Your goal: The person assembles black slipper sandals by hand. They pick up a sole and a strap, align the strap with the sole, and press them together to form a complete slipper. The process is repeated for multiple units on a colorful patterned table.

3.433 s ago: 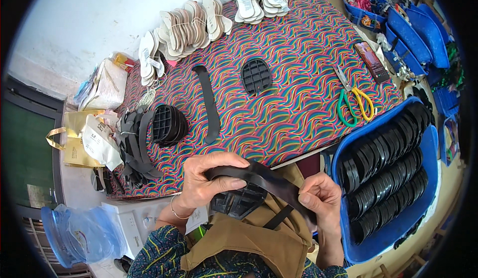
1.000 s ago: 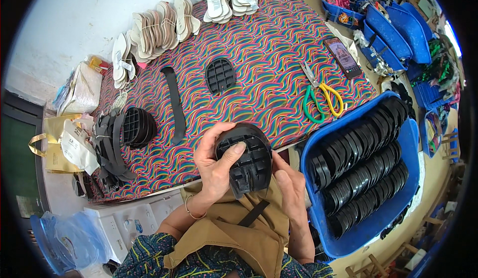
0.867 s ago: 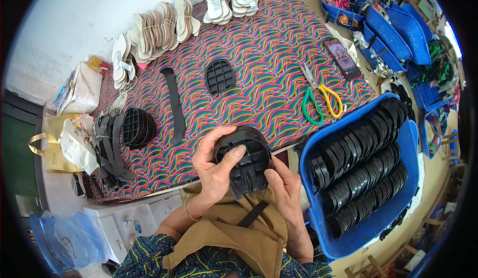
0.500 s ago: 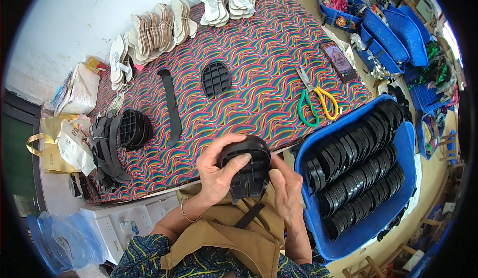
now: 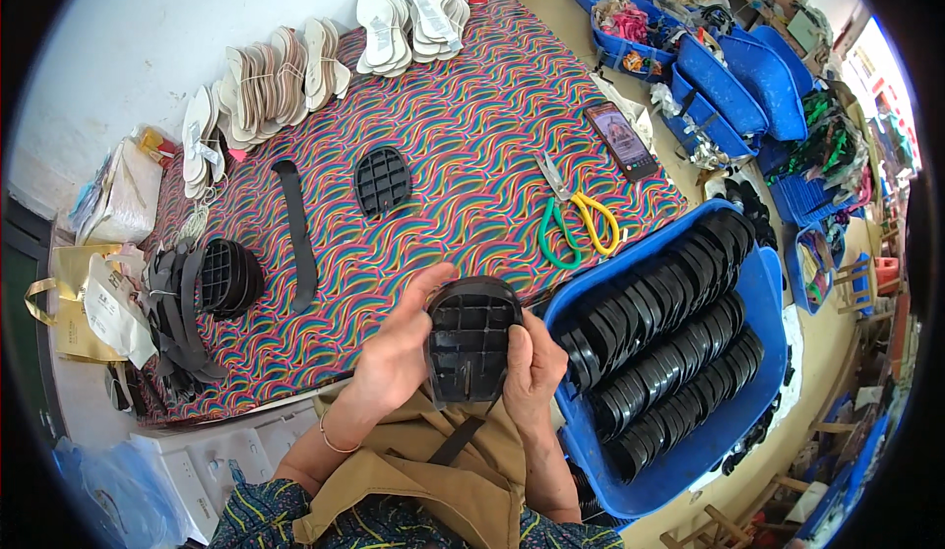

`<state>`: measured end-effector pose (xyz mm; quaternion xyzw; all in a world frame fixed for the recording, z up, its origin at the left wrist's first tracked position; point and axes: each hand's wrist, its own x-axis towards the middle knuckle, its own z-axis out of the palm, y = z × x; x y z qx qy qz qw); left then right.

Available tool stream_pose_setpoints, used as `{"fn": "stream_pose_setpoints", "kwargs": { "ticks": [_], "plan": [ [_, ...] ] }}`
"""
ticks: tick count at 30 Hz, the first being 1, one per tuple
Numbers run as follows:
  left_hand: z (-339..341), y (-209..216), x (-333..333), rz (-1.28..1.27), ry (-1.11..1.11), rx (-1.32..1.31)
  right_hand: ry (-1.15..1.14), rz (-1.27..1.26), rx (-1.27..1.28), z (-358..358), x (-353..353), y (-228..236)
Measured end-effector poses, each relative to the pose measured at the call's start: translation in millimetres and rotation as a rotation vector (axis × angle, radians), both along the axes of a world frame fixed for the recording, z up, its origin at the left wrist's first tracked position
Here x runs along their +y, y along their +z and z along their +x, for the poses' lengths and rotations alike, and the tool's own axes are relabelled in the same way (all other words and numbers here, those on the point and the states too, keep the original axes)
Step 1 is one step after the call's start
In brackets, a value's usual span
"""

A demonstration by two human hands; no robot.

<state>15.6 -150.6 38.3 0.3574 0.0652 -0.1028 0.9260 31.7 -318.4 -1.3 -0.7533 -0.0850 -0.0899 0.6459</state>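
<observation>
In front of my waist I have a black heel piece, its hollow grid side facing up. My right hand pinches its right edge, thumb against fingers. Along the left edge rests my left hand, flat and with its fingers stretched out. A dark strap lies below, across my brown apron. Another black grid heel piece and a long black strip lie on the patterned tablecloth. At the table's left are stacked heel pieces beside a bundle of dark strips.
On my right stands a blue tub with rows of black heel pieces. Scissors with green and yellow handles and a phone lie at the table's right. Tied insole bundles line the wall. Blue baskets stand farther right.
My left thumb has come off the heel piece's grid, and that hand has opened out flat. My right hand keeps hold. The whole view has shifted, with the table scene further left.
</observation>
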Motion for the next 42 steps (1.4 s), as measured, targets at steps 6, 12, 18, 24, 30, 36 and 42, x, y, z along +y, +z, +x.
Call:
{"fn": "stream_pose_setpoints", "kwargs": {
  "ticks": [6, 12, 18, 24, 30, 36, 42],
  "plan": [
    [0, -16, -12, -0.143, 0.014, -0.016, -0.210, 0.119, -0.006, 7, 0, -7],
    [-8, -21, -22, 0.224, 0.027, -0.118, -0.290, -0.023, -0.066, 9, -2, -13],
    [-11, -14, -23, 0.552, 0.050, -0.173, -0.267, 0.051, -0.070, 10, 1, -2],
    [-17, -20, -14, 0.803, 0.090, -0.140, -0.271, 0.051, -0.074, 4, 14, -9],
    [-15, -39, -7, 1.104, 0.230, -0.358, -0.279, 0.028, -0.042, -3, 14, -8],
    [11, -24, -5, 0.993, 0.357, -0.433, -0.228, -0.075, -0.124, -8, 16, -16],
    [1, -28, 6, 1.172, 0.214, -0.371, -0.155, 0.029, -0.042, -15, 23, -11]
  ]
}}
